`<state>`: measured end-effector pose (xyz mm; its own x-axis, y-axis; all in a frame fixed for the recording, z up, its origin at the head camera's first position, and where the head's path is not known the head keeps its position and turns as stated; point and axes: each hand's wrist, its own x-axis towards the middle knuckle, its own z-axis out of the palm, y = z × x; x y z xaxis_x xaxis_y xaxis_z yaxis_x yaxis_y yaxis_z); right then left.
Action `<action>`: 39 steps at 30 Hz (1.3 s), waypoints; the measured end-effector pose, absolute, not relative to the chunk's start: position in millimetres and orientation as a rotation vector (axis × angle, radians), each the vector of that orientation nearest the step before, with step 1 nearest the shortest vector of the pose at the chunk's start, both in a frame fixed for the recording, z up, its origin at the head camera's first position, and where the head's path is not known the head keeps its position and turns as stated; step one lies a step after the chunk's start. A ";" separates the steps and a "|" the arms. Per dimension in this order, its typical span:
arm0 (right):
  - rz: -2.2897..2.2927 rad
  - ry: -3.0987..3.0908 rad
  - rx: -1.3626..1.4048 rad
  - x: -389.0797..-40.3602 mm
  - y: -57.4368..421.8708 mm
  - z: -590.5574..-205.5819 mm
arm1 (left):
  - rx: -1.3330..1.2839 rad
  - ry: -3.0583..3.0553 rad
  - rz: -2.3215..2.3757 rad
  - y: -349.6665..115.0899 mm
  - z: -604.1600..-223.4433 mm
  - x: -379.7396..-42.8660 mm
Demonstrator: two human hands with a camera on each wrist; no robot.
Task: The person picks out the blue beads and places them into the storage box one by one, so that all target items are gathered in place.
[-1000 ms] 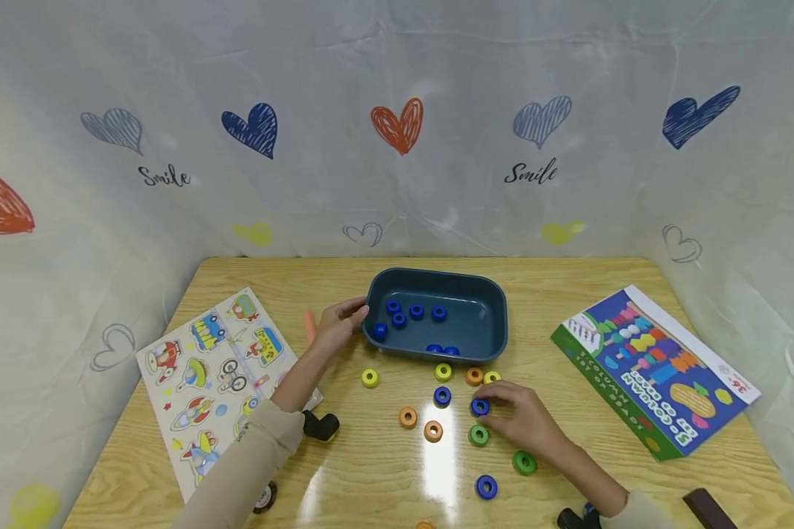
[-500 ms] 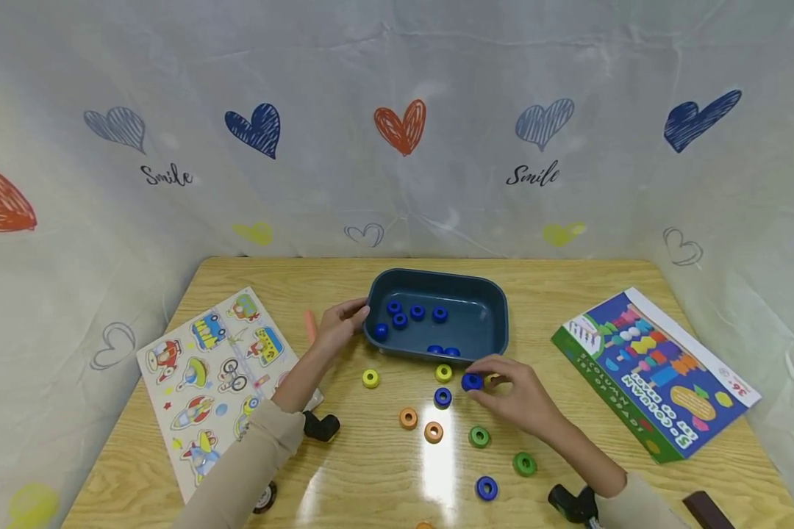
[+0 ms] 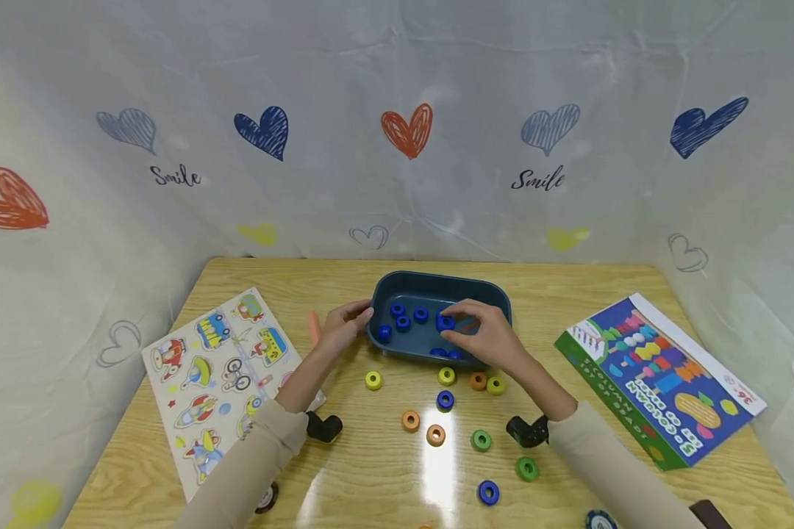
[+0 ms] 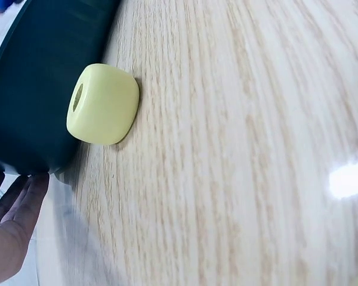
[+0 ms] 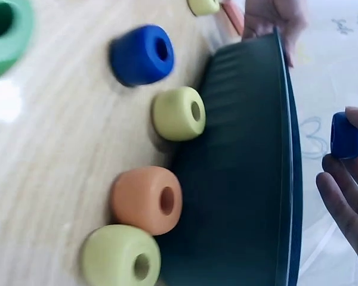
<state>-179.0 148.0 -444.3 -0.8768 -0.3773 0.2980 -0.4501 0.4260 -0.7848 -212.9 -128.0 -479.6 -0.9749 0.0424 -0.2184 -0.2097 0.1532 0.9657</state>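
Over the inside of a dark blue-green tray (image 3: 466, 282), my right hand (image 3: 488, 334) pinches a blue bead (image 3: 445, 322) between thumb and fingers. The right wrist view shows that bead (image 5: 347, 136) raised above the tray's rim. My left hand (image 3: 342, 328) rests against the tray's left end. In the left wrist view its fingertips (image 4: 38, 186) touch the outer wall, fairly straight. Several blue beads (image 3: 402, 323) lie in the tray. In front of it are a yellow bead (image 3: 446, 376), an orange bead (image 3: 478, 380) and another blue bead (image 3: 445, 400).
More beads lie nearer, including a green bead (image 3: 526, 469) and a blue bead (image 3: 488, 493). A picture puzzle board (image 3: 221, 382) lies left. A bead-set box (image 3: 662, 382) lies right. An orange stick (image 3: 314, 327) is behind my left hand. A patterned curtain (image 3: 397, 191) hangs behind the table.
My right hand has lifted a blue bead off the table and carried it back and left, over the tray. My left hand has stayed at the tray's end.
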 end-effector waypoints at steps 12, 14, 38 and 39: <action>1.460 -2.605 0.660 -203.4 136.1 -448.7 | -0.187 2.206 1.936 -124.9 -486.0 -214.0; 1.470 -2.589 0.654 -203.3 136.0 -448.9 | -0.179 2.213 1.932 -124.7 -485.9 -214.0; 1.587 -2.626 0.673 -126.6 164.7 -427.6 | -0.123 2.157 1.940 -127.8 -467.1 -210.2; 1.603 -2.638 0.661 -122.1 166.1 -430.4 | -0.130 2.152 1.937 -127.9 -467.6 -210.5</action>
